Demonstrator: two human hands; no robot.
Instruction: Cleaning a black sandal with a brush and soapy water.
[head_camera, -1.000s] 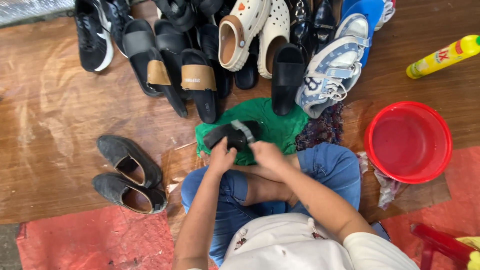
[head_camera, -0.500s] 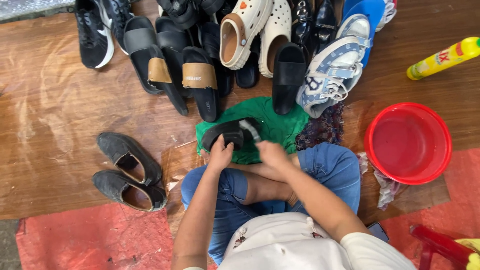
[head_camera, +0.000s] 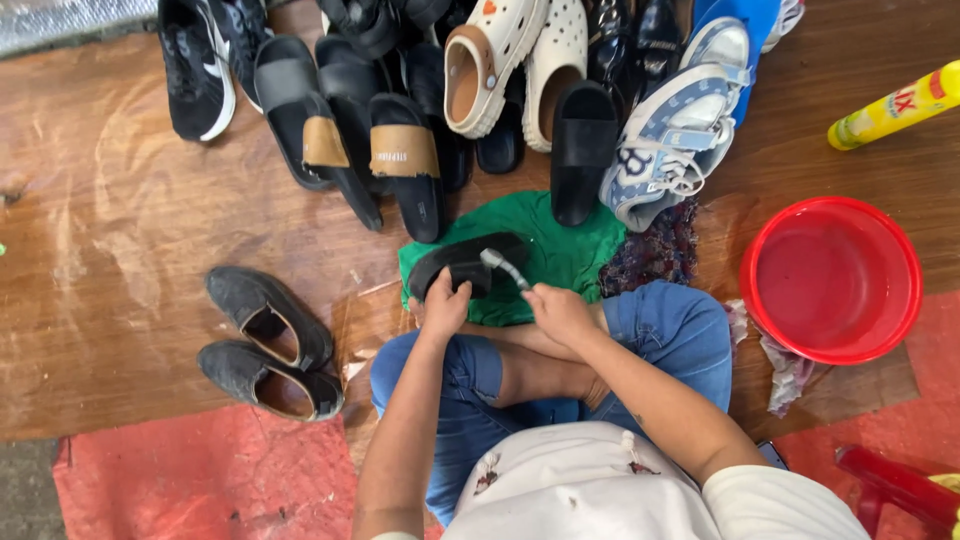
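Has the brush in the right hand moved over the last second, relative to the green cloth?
Yes. The brush in the right hand has shifted rightward along the black slipper, towards the right side of the green cloth, which stayed put.

Floor: worn brown wooden boards, glossy under even daylight. Red mat covers the near edge. Grey strip at top left.

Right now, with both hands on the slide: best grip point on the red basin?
Take the red basin by its rim at the near left edge, coming from above: it sits upright and open, the wall is thin, and that side is closest to the right hand.
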